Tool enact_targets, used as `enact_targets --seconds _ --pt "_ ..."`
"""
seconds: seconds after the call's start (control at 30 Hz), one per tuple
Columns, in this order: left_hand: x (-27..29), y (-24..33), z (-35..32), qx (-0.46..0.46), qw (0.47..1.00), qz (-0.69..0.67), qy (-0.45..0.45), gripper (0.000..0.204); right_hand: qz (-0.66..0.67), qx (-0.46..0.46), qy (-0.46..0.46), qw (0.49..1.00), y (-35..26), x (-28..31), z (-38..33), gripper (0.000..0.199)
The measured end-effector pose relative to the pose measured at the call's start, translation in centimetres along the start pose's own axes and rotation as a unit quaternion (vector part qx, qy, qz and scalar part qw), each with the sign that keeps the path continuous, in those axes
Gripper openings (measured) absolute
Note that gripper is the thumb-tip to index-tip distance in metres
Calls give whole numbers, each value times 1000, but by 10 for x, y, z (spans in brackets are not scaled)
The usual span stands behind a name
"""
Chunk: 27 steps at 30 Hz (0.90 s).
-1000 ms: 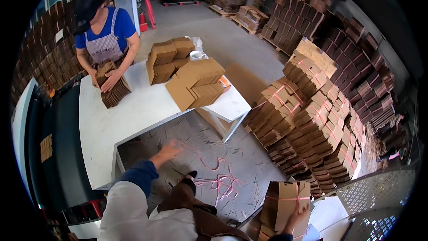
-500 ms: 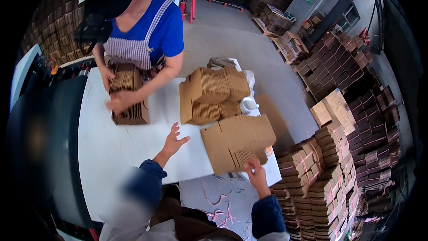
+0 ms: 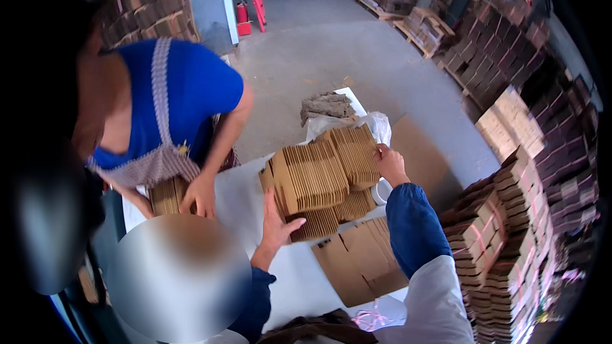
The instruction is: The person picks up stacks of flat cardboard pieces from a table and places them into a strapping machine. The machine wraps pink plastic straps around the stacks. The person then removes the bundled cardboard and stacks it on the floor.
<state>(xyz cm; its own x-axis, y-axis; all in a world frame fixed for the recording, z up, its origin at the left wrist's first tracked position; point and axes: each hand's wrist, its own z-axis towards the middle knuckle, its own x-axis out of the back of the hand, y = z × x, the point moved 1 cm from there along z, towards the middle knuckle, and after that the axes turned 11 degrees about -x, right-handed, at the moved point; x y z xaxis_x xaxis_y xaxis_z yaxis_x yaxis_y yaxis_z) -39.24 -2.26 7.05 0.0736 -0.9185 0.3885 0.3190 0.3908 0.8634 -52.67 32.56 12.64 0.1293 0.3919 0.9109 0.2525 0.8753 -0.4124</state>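
Seen from above through a wide curved lens: a white tabletop bearing a tall stack of flattened cardboard blanks, fanned into several leaning bundles near the picture's middle. Left hand at about seven o'clock of the stack, open and spread, palm pressed flat to the lower edge of the front bundle. Right hand at about three o'clock, fingers curled round the far bundle's side; how firm the hold is cannot be told. Just below the stack, toward five o'clock, a few loose flat blanks lying on the tabletop. At nine o'clock, across the tabletop, a co-worker in a blue shirt and checked apron, both hands on a smaller cardboard bundle. Behind the stack at twelve o'clock, a crumpled white plastic bag. Stacked boxes along the right. Best handled, judging by the lean: squeeze evenly from both sides, keep edges squared, support the bottom so no bundle slides off.
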Motion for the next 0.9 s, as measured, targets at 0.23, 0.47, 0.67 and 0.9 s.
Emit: enact_targets --seconds 0.23,0.47,0.67,0.9 --pt "14 -25 -1 124 979 -160 3 125 344 -96 -375 855 -26 -45 -16 51" --pt "13 -46 3 159 976 -147 -21 104 400 -69 -347 845 -51 -53 -21 58" --pt "52 11 27 48 994 -99 5 69 468 -23 -306 829 -81 13 -39 60" --pt "94 76 -6 -157 981 60 -99 40 449 3 -98 888 -72 141 -184 54"
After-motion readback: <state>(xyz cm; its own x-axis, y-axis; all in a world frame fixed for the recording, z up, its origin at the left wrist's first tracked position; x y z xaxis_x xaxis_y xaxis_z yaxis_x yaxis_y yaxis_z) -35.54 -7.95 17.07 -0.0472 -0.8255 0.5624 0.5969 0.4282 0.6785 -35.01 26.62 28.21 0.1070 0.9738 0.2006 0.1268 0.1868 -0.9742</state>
